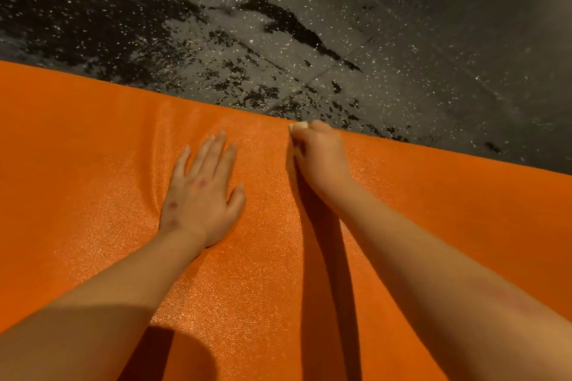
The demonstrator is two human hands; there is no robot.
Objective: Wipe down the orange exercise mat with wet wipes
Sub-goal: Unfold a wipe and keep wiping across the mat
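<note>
Up by the mat (93, 164) edge, right hand (322, 158) grips a wipe (298, 126); left hand (201, 192) lies flat.

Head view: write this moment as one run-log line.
left hand: flat on textured orange exercise mat | right hand: grips small white wet wipe at mat's far edge

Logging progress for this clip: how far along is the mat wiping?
Done: unclear; the mat shows only a faint sheen between the hands. In hand: the right hand grips a wipe at the mat's far edge; the left hand lies flat on it. Left: probably most of the surface, which shows no wet streaks.
</note>
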